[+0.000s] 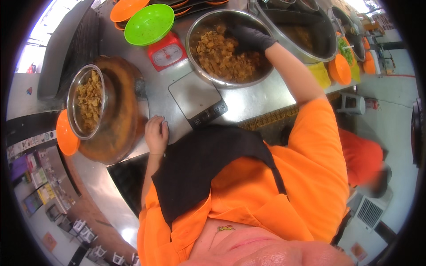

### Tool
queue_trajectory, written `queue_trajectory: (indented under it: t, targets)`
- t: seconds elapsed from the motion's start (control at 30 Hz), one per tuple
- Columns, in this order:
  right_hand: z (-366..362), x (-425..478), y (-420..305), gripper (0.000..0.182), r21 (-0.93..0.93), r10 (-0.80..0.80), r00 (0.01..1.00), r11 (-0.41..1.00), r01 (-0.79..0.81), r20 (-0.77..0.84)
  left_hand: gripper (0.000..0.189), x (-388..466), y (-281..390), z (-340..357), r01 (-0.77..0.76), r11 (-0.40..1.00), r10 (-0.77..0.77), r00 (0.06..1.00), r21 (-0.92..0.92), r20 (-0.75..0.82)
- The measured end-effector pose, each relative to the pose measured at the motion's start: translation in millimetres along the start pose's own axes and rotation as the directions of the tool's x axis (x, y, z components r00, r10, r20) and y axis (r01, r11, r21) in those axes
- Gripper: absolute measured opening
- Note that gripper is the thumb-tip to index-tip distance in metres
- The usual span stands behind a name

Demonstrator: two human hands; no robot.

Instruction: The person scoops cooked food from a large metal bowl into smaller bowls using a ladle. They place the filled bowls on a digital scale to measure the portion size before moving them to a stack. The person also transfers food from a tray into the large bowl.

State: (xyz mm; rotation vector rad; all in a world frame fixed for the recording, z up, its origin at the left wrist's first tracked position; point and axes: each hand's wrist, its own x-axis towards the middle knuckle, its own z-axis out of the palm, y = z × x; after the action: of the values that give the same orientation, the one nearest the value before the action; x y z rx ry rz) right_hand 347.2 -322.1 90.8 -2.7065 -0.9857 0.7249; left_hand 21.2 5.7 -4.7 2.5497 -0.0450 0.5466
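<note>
My right hand (251, 38), in a black glove, reaches into a large stainless steel bowl (229, 83). The bowl holds brown chunks of food (221, 55), perhaps cooked meat. Dark shadow swallows my fingertips, so whether they grip a piece is unclear. Bare and empty, my left hand (156, 134) rests on the counter's edge, fingers loosely bent and thumb apart. Between my hands lies a flat digital kitchen scale (196, 96) with nothing on its plate. Beyond it, a red dial scale (166, 55) carries a green plastic bowl (149, 25).
At left, a round wooden chopping block (126, 113) bears a smaller steel bowl (70, 99) of similar food, with an orange bowl (68, 133) beside it. A deep metal pan (309, 58) stands right of the large bowl. Behind me at right is another person (361, 158) in orange-red.
</note>
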Motion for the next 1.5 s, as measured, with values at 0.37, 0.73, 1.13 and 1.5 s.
queue_trajectory:
  t: [0.37, 0.73, 1.13, 1.5]
  targets:
    - [9, -16, -7, 0.087, -0.063, 0.078, 0.995, 0.995, -0.075, 0.057, 0.014, 3, 3, -3, -0.007, 1.0, 0.007, 1.0, 0.01, 0.005]
    - [5, -38, -7, 0.061, 0.274, 0.158, 0.984, 0.946, -0.175, 0.083, 0.014, 1, 1, -1, -0.015, 1.0, 0.015, 1.0, -0.007, -0.023]
    - [-32, -68, -5, 0.042, 0.863, 0.261, 0.961, 0.461, -0.207, 0.091, 0.013, 0, -3, 1, -0.012, 1.0, 0.012, 1.0, -0.001, -0.022]
    - [-1, 20, 11, 0.056, 0.27, 0.152, 0.985, 0.948, -0.168, 0.078, 0.011, 0, -2, -1, -0.001, 1.0, 0.001, 1.0, -0.004, -0.006]
